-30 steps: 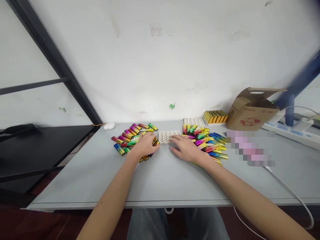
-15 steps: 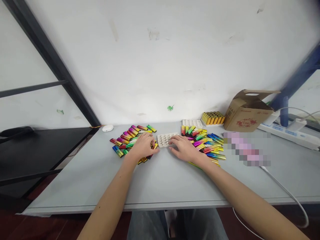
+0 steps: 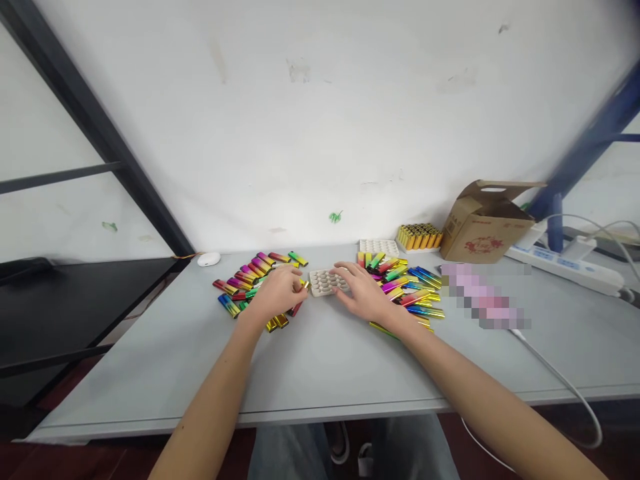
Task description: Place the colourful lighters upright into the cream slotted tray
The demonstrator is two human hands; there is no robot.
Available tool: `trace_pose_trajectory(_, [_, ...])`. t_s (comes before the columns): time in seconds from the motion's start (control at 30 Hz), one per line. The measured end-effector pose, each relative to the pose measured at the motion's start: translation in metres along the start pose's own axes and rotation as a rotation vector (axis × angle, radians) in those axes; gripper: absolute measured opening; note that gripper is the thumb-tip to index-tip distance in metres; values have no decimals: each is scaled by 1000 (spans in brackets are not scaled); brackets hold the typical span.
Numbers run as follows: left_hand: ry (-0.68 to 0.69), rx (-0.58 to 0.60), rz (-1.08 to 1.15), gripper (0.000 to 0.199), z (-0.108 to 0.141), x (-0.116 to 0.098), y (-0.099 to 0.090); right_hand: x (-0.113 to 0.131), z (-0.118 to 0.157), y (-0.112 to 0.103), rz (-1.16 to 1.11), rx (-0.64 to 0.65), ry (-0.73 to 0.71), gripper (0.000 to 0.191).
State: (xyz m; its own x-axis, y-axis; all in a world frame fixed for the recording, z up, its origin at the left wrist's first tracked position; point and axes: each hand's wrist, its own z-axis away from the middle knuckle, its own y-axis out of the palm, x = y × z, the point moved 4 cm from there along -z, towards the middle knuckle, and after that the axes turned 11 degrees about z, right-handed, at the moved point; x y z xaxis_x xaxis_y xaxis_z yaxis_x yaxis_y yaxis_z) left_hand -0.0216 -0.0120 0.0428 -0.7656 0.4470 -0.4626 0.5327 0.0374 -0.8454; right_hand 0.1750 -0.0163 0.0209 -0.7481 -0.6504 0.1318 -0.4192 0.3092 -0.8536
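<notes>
"How's the left hand point(image 3: 280, 293)?"

"Curled narrow over one heap of shiny tubes point(image 3: 261, 264). A gold end shows at its fingertips; I can't tell whether it's gripped."

"And the right hand point(image 3: 367, 293)?"

"Spread wide, thumb and fingers apart at the near tray point(image 3: 320, 285)'s right end. That tray lies between the hands."

"Anything past the right hand?"

"A second heap point(image 3: 417, 297) beside it; beyond its fingers, another white tray point(image 3: 379, 247), upright yellow tubes point(image 3: 419, 237) and a cardboard box point(image 3: 483, 233)."

Likely workshop; grey table point(image 3: 280, 377), shiny casings point(image 3: 419, 297), power strip point(image 3: 567, 265)
</notes>
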Motion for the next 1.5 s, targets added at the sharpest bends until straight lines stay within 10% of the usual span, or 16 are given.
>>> trace_pose_trajectory(0.27, [-151, -271, 806, 30, -9, -7, 1, 7, 1, -4, -84, -106, -8, 55])
trace_pose_trajectory(0.67, [-327, 43, 1407, 36, -5, -25, 45, 15, 3, -18, 70, -321, -225, 26])
trace_pose_trajectory(0.9, [-466, 63, 1638, 23, -5, -25, 36, 6, 1, -25, -674, -434, 153, 20])
trace_pose_trajectory(1.13, [-558, -17, 1571, 16, -5, -16, 33, -16, -8, -4, -1617, -159, 693, 16])
trace_pose_trajectory(1.5, [-533, 12, 1548, 19, -5, -19, 35, -8, -6, -8, -1958, 150, 702, 50])
